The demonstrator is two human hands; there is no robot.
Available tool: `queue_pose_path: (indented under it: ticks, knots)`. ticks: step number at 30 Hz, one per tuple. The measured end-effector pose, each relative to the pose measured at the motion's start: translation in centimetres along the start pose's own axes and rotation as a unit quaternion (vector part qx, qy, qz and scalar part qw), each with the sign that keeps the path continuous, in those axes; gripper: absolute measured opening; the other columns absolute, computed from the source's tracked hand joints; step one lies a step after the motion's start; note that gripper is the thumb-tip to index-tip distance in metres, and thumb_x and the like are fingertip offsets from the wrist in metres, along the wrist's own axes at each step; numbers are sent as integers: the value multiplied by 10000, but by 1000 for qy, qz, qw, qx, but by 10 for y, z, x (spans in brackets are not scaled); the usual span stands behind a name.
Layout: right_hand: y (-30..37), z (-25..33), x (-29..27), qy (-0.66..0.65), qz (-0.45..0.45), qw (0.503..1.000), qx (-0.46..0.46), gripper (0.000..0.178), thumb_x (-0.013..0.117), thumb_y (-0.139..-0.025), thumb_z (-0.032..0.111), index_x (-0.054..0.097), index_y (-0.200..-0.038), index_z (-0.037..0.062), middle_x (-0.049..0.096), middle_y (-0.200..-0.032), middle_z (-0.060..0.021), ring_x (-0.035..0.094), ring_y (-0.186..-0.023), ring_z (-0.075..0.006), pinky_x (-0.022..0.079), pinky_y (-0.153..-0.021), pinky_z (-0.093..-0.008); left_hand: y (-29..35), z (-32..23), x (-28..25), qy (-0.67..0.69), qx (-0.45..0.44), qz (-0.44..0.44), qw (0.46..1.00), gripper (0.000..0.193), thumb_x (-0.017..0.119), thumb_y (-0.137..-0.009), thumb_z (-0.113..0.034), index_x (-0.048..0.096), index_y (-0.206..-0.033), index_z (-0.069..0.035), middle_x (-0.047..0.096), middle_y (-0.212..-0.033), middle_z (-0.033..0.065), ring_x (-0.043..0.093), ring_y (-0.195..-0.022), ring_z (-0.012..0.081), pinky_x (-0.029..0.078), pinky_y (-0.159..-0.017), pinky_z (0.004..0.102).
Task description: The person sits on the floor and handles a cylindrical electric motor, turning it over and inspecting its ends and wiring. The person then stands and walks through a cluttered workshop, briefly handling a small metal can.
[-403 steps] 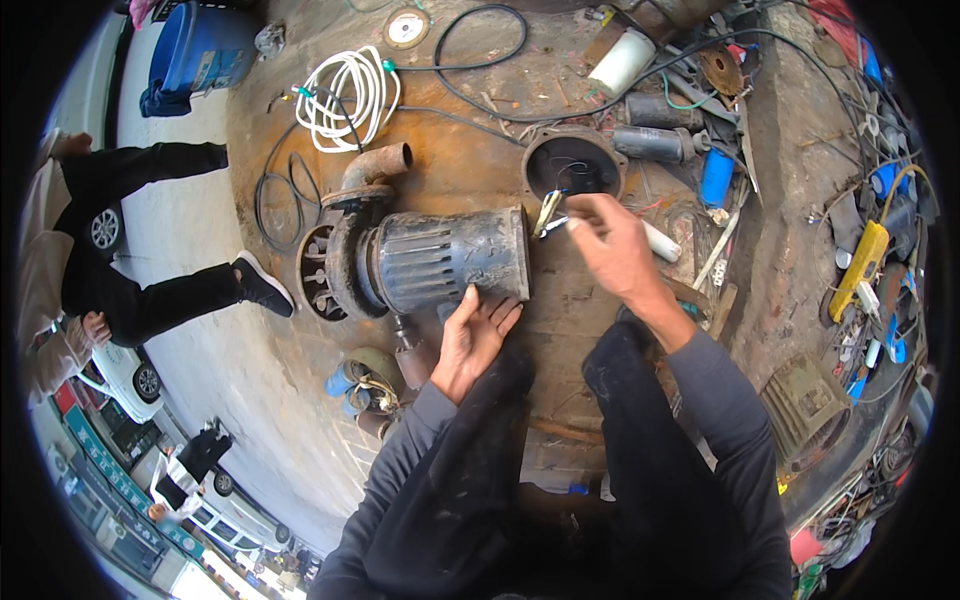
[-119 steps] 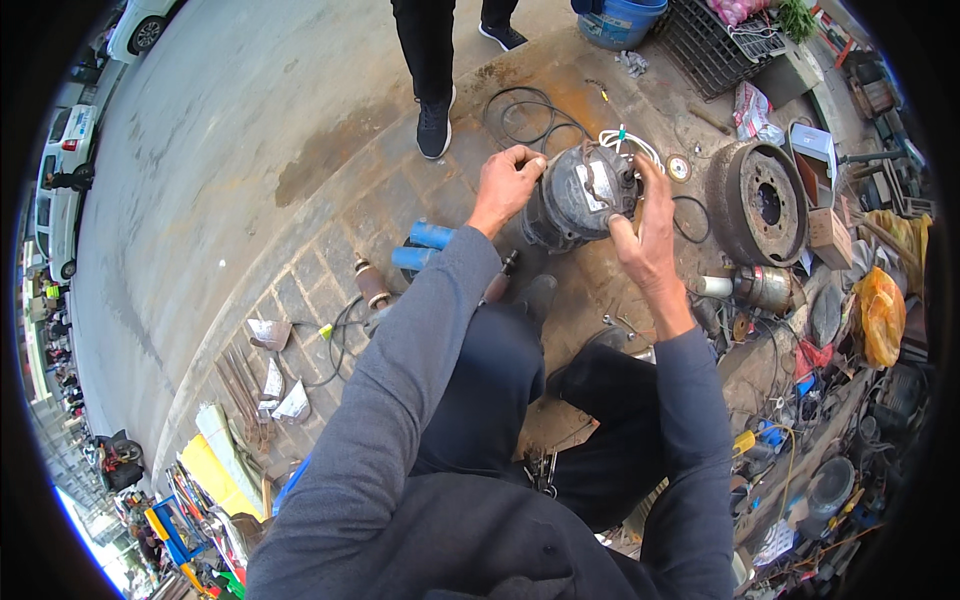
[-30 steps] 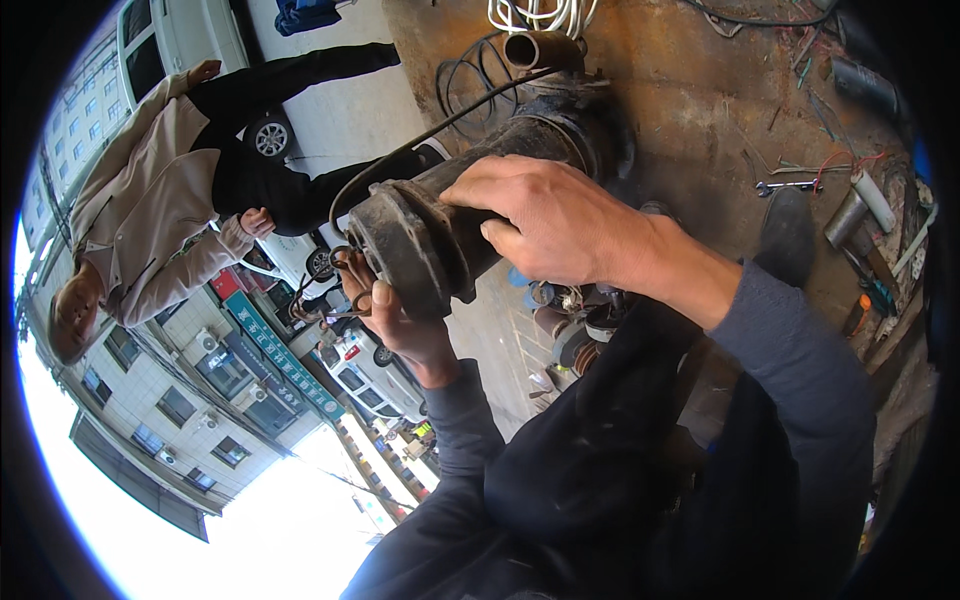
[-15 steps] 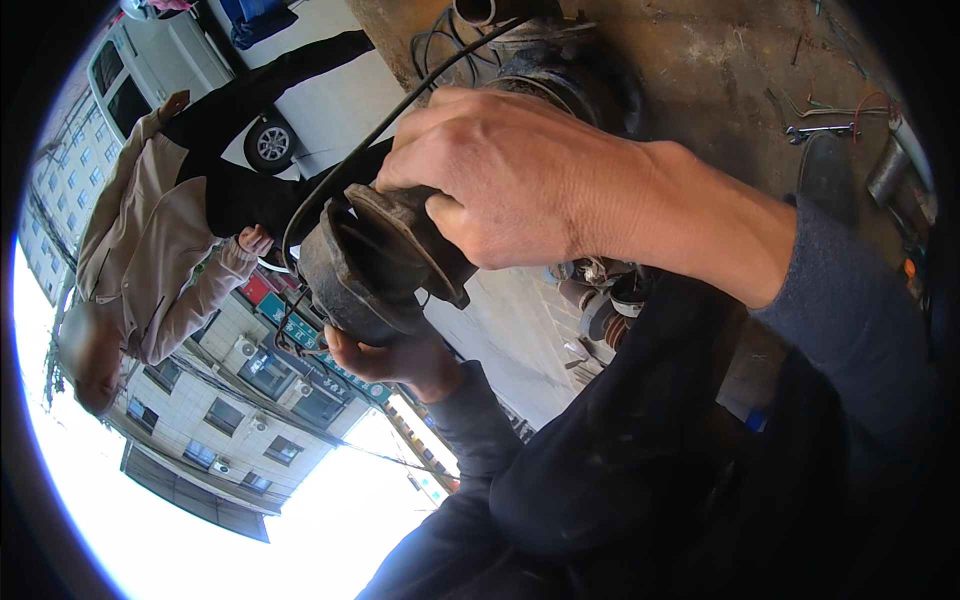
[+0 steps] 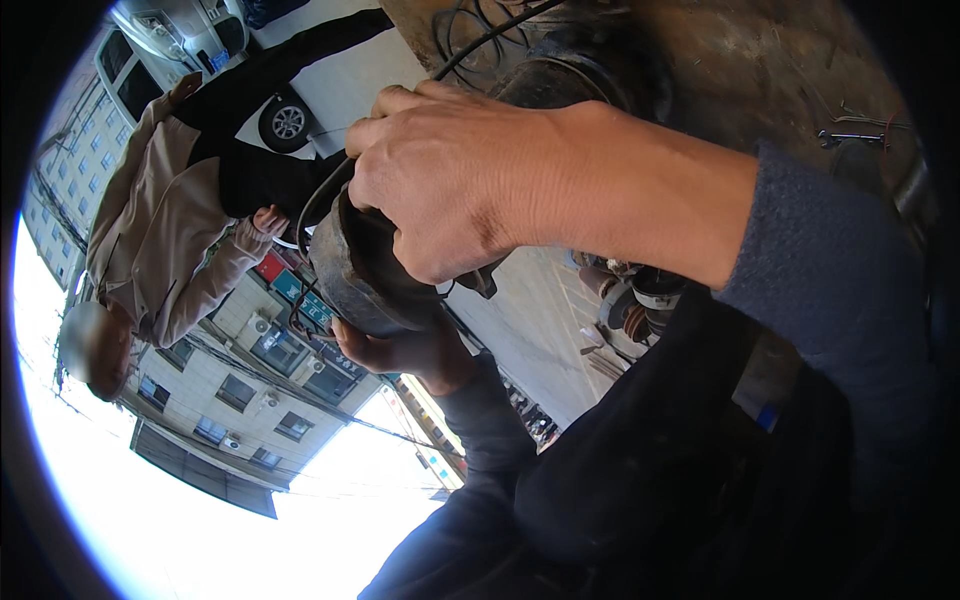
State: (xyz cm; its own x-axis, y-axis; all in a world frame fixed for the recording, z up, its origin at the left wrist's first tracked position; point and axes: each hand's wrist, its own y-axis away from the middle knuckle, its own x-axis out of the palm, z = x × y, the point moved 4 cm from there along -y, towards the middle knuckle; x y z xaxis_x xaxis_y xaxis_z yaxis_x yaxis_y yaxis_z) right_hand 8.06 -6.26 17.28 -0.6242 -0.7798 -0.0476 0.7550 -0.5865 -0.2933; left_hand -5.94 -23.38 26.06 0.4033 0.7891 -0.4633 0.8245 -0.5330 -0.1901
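Note:
A round, dark, greasy metal housing (image 5: 345,265) with a raised rim is held up in front of me. My left hand (image 5: 405,358) is closed around its lower side, thumb along the edge. From the right, my right hand (image 5: 450,175) reaches over with bent fingers, gripping a flanged metal part that sits against the housing. The hand covers most of that part; only a dark corner (image 5: 484,280) shows below the palm. A black cable (image 5: 490,38) runs by the right fingers and bends around the housing. Behind the right hand lies a dark cylindrical metal body (image 5: 560,85).
At the left stands another person in a beige jacket (image 5: 150,210), close to the housing. A silver car (image 5: 150,60) is beyond. A wrench (image 5: 850,136) lies on the stained brown surface at upper right. Several greasy parts (image 5: 640,300) sit beside my dark-clothed leg (image 5: 620,440).
My right hand has shifted left and further over the flanged part, now hiding most of it. The left hand keeps its hold on the housing. The whole view has shifted slightly.

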Motion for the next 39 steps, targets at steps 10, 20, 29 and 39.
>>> queue_pose_path:
  ticks: [10,20,29,39]
  knots:
    - [-12,-1,9,63,-88,992,-72,167,735,-805,121,793,-912,6,717,-1035,-139,648,-1072,-256,519,-994,-414,-2,5,-4,-93,55,-44,993,786,518,-881,-591,350,-1538,-195,436,-1543,176,476,-1421,347,501,-1095,535]
    - [-16,-6,12,-21,-128,987,-92,43,729,-889,9,728,-846,12,708,-818,-84,694,-846,-191,615,-860,-349,-7,3,-27,-341,220,31,913,868,605,-877,-514,188,-1606,-294,346,-1604,188,435,-1455,413,574,-1060,573]
    - [-11,1,8,101,-112,985,-84,71,719,-886,0,736,-953,-15,706,-846,-121,696,-875,-204,601,-897,-365,-16,11,-25,14,117,127,985,1020,789,-792,-454,174,-1591,-308,347,-1566,226,433,-1439,435,605,-1035,576]
    - [11,25,58,258,-130,947,-141,444,700,-974,259,633,-1350,33,663,-1234,-55,587,-1209,-219,411,-1118,-406,4,4,-21,-200,105,-52,973,845,535,-883,-625,334,-1550,-147,454,-1515,172,463,-1447,356,511,-1128,533]
